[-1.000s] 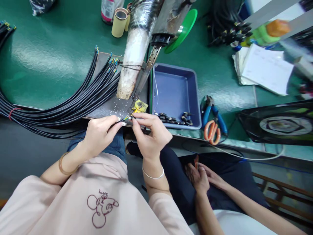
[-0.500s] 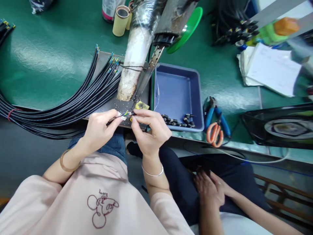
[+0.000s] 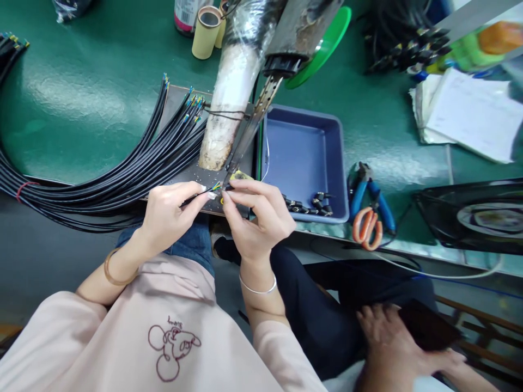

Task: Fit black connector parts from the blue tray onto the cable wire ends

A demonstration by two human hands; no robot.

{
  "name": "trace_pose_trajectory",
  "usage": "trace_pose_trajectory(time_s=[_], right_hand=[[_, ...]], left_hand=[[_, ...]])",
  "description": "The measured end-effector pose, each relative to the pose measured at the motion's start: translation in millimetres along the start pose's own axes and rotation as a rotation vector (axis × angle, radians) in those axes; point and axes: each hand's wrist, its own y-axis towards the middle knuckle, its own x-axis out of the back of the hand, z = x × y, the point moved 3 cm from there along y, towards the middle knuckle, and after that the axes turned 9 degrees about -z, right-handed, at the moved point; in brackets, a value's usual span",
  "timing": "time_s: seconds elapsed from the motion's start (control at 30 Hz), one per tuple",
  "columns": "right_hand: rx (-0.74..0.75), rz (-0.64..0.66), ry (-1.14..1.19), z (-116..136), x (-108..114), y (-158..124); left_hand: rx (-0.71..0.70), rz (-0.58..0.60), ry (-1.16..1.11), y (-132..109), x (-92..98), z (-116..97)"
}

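1. Head view: the person's left hand [image 3: 169, 215] has its grip pinched closed on a thin black cable [image 3: 191, 200], whose bared coloured wires [image 3: 215, 187] stick out past the fingertips towards the right hand.
2. The right hand [image 3: 261, 212] keeps thumb and forefinger close together beside the wires; whether its grip has hold of some small part cannot be told, as the fingers hide it.
3. Just above both hands, a dark metal soldering iron [image 3: 254, 117] slants down, its tip near the wires, alongside a white plastic-wrapped tube [image 3: 229, 98].
4. A thick bundle of black cables [image 3: 102, 188] curves over the green counter [image 3: 81, 130] to the left, tied with a red band [image 3: 25, 189].
5. Right of the iron stands a blue-grey plastic tray [image 3: 304, 144] with small black connectors [image 3: 321, 202] along its near side.
6. Beside the tray lie blue-handled pliers [image 3: 381, 204] and orange-handled scissors [image 3: 366, 228].
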Motion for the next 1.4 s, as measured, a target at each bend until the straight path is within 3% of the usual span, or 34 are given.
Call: trace_pose_trajectory(time_s=[0.23,0.47,0.83,0.93,1.07,1.23,1.4], right_hand=[[0.007,0.003,0.013,2.1,1.1,0.4],[0.154,0.077,-0.048,3.4,6.8,-1.1],[0.171,-0.01,-0.015,5.7,13.3,-9.8],[0.076,-0.029,0.015,3.3,16.7,-13.6],[-0.122,-0.172,0.05,-1.3,30.3,-13.1],[-0.335,0.197,0.01,1.5,24.6,-1.8],[-0.623,0.33,0.225,-2.9,14.7,-1.9]], left_hand=[[0.003,-0.017,-0.023,0.2,0.6,0.9],[0.053,0.134,-0.001,-1.8,-0.2,0.7],[0.086,0.131,-0.142,-6.9,-0.3,-0.7],[0.112,0.115,-0.191,-9.5,0.0,0.3],[0.123,0.078,-0.229,-12.2,0.9,1.0],[0.089,0.076,-0.236,-14.0,0.2,-1.3],[0.066,0.041,-0.28,-14.4,1.8,-2.6]])
